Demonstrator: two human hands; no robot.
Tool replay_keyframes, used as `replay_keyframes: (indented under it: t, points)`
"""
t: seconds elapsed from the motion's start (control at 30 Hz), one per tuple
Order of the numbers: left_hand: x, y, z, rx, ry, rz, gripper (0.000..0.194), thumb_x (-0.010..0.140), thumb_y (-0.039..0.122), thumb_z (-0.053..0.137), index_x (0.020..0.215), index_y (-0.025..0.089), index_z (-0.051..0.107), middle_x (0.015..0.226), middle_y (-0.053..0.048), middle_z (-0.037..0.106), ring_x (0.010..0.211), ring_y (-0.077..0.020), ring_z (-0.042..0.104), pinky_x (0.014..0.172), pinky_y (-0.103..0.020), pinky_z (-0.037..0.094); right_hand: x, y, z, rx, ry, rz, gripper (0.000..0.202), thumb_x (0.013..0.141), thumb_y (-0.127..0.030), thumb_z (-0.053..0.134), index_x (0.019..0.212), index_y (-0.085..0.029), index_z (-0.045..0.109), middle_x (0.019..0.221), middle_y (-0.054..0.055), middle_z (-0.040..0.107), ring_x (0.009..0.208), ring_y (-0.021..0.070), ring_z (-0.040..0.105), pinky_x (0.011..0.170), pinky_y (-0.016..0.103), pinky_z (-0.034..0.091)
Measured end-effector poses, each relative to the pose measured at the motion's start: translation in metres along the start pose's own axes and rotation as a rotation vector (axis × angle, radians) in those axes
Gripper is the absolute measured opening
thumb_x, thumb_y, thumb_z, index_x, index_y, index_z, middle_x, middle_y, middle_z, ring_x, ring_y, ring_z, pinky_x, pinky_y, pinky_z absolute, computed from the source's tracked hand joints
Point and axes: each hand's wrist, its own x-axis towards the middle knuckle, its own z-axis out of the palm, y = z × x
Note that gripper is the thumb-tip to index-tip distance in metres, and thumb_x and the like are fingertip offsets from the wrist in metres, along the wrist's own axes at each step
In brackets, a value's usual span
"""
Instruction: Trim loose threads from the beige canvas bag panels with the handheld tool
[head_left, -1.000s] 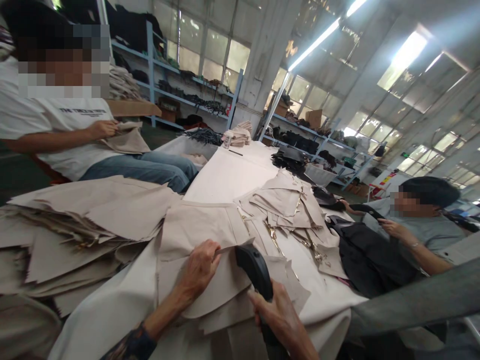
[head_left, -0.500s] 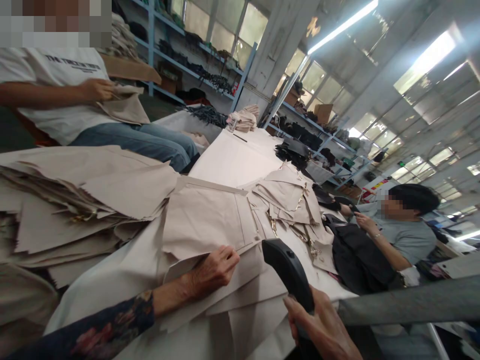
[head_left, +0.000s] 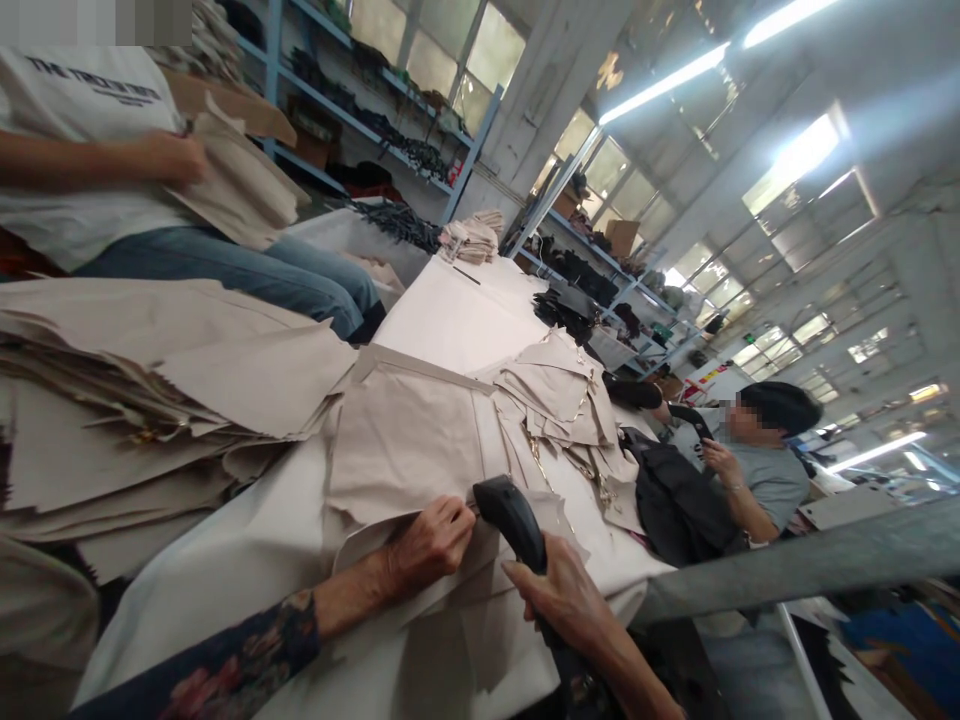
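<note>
My left hand (head_left: 429, 543) pinches the edge of a beige fabric piece (head_left: 409, 435) in front of me. The piece has a straight folded band along its far edge, and its near edge curls up by my fingers. My right hand (head_left: 568, 592) is wrapped round a black handheld trimmer (head_left: 516, 515) with a curved body. The trimmer's head is right beside my left fingertips at the fabric edge; whether it touches the cloth I cannot tell. More beige pieces lie beneath, partly hidden by my hands.
At left rises a thick stack of beige pieces (head_left: 187, 350). Pieces with brass-coloured zips (head_left: 559, 385) lie at right on the white table (head_left: 442, 320). A grey metal bar (head_left: 787, 560) crosses at right. One co-worker (head_left: 82, 120) handles beige cloth; another (head_left: 765, 480) sits beyond black fabric (head_left: 682, 500).
The trimmer in my right hand has moved left, up to my left fingertips. My left hand stays about in place on the fabric edge. The left co-worker's cloth has swung out.
</note>
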Motion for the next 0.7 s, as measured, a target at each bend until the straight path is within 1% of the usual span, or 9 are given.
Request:
replay_keyframes:
  t: [0.07, 0.13, 0.27, 0.33, 0.4, 0.5, 0.57, 0.63, 0.7]
  points:
    - [0.001, -0.001, 0.0, -0.007, -0.004, -0.021, 0.029, 0.089, 0.002, 0.037, 0.074, 0.012, 0.06, 0.078, -0.007, 0.056, 0.075, -0.0186, 0.048, 0.067, -0.034, 0.04, 0.003, -0.004, -0.004, 0.013, 0.023, 0.002, 0.026, 0.079, -0.042, 0.056, 0.077, -0.017, 0.048, 0.048, -0.005, 0.053, 0.039, 0.0105, 0.051, 0.037, 0.019, 0.04]
    - [0.002, -0.001, 0.001, -0.01, 0.009, -0.02, 0.029, 0.088, 0.002, 0.037, 0.073, 0.012, 0.06, 0.078, -0.007, 0.056, 0.074, -0.0185, 0.048, 0.066, -0.034, 0.039, 0.0, -0.008, -0.013, 0.027, 0.058, 0.003, 0.03, 0.08, -0.046, 0.053, 0.075, -0.017, 0.049, 0.051, -0.004, 0.055, 0.042, 0.0108, 0.053, 0.04, 0.02, 0.043]
    - [0.001, -0.001, -0.001, -0.03, 0.001, -0.014, 0.026, 0.087, 0.001, 0.039, 0.076, 0.013, 0.061, 0.08, -0.007, 0.056, 0.075, -0.0189, 0.049, 0.065, -0.035, 0.039, -0.019, -0.013, -0.033, 0.033, 0.083, -0.015, 0.034, 0.082, -0.047, 0.051, 0.068, -0.016, 0.051, 0.052, -0.002, 0.055, 0.045, 0.0103, 0.054, 0.044, 0.019, 0.044]
    - [0.001, -0.001, -0.002, -0.041, -0.018, -0.03, 0.027, 0.086, 0.0, 0.038, 0.076, 0.013, 0.06, 0.081, -0.007, 0.057, 0.075, -0.0187, 0.049, 0.065, -0.035, 0.039, -0.027, -0.011, -0.032, 0.046, 0.052, -0.004, 0.032, 0.082, -0.046, 0.052, 0.07, -0.016, 0.05, 0.05, -0.003, 0.055, 0.044, 0.0104, 0.053, 0.043, 0.02, 0.044]
    - [0.001, -0.001, -0.001, -0.044, -0.023, -0.031, 0.029, 0.086, -0.001, 0.037, 0.076, 0.013, 0.06, 0.081, -0.007, 0.057, 0.075, -0.0184, 0.049, 0.066, -0.035, 0.039, -0.028, -0.006, -0.022, 0.062, 0.017, 0.018, 0.03, 0.081, -0.046, 0.053, 0.076, -0.016, 0.05, 0.05, -0.004, 0.054, 0.041, 0.0108, 0.052, 0.04, 0.021, 0.043]
    - [0.001, -0.001, 0.001, -0.012, -0.001, -0.01, 0.028, 0.087, 0.0, 0.038, 0.076, 0.013, 0.061, 0.077, -0.007, 0.056, 0.075, -0.0184, 0.049, 0.066, -0.034, 0.039, -0.018, 0.004, -0.003, 0.082, -0.003, 0.027, 0.028, 0.078, -0.043, 0.057, 0.076, -0.016, 0.05, 0.048, -0.004, 0.053, 0.038, 0.0106, 0.051, 0.037, 0.02, 0.042]
    - [0.001, -0.001, 0.003, 0.008, 0.013, 0.007, 0.027, 0.087, 0.0, 0.04, 0.075, 0.012, 0.061, 0.076, -0.007, 0.056, 0.074, -0.0185, 0.049, 0.066, -0.034, 0.039, -0.011, 0.01, 0.002, 0.105, 0.012, 0.011, 0.027, 0.077, -0.041, 0.057, 0.074, -0.016, 0.05, 0.047, -0.004, 0.053, 0.039, 0.0105, 0.051, 0.038, 0.02, 0.042]
    - [0.001, -0.002, 0.003, 0.011, 0.011, 0.017, 0.026, 0.087, 0.001, 0.041, 0.074, 0.012, 0.06, 0.077, -0.007, 0.056, 0.074, -0.0184, 0.048, 0.066, -0.034, 0.04, -0.009, 0.013, -0.005, 0.139, 0.04, 0.0, 0.028, 0.079, -0.043, 0.056, 0.075, -0.016, 0.05, 0.049, -0.004, 0.053, 0.042, 0.0106, 0.053, 0.04, 0.02, 0.044]
    - [0.001, -0.002, 0.0, 0.009, -0.016, 0.022, 0.026, 0.086, 0.0, 0.041, 0.075, 0.013, 0.06, 0.08, -0.007, 0.056, 0.074, -0.0185, 0.048, 0.066, -0.034, 0.04, -0.014, 0.015, -0.021, 0.169, 0.084, 0.004, 0.032, 0.08, -0.047, 0.053, 0.074, -0.016, 0.05, 0.05, -0.004, 0.053, 0.043, 0.0105, 0.053, 0.042, 0.02, 0.045]
